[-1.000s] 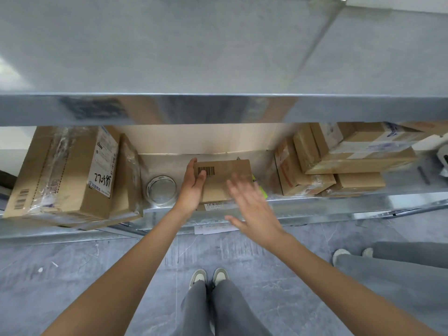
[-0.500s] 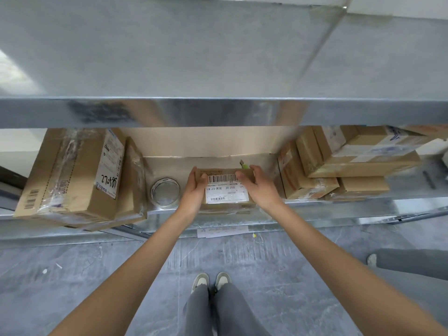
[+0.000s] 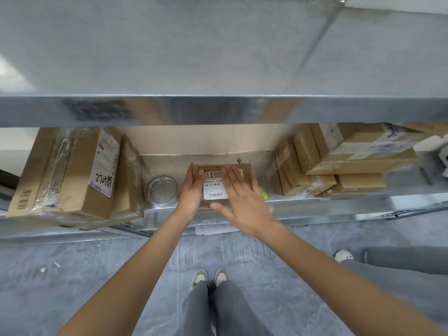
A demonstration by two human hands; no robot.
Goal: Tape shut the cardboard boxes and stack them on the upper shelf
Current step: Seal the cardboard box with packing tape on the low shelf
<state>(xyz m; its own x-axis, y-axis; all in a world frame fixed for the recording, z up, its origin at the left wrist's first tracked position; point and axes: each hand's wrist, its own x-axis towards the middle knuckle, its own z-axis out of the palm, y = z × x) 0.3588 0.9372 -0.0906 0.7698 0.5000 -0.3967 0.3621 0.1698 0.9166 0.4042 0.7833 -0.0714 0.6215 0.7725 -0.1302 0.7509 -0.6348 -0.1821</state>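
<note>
**Both hands on a small box on the lower shelf**

Right now a small cardboard box (image 3: pixel 219 181) sits on the lower shelf (image 3: pixel 315 202), near its front edge, with a white label and barcode facing up. The left hand (image 3: pixel 192 190) holds the box's left side, thumb over the top by the barcode and the other fingers (image 3: pixel 191 170) curved round the far left corner. The right hand (image 3: pixel 244 197) is over the right half of the box, its fingers (image 3: pixel 232 175) straight and spread, thumb pointing toward the left hand; it is slightly blurred, and whether the palm touches the cardboard cannot be told.

Just left of the box a roll of clear tape (image 3: pixel 163 190) lies flat on the shelf, close to the left hand. Further left stands a large taped carton (image 3: pixel 70 170) with handwriting on its label, and a flatter carton (image 3: pixel 128 175) leans against it. A green tool (image 3: pixel 263 192) peeks out from behind the right side of the box. Right of the box is a pile of brown parcels (image 3: pixel 339 161), several stacked on one another. Above the box runs the upper shelf (image 3: pixel 218 110), a broad metal surface. Below the box, on the grey floor (image 3: pixel 72 275), the person's shoes (image 3: pixel 209 277) stand together.
</note>
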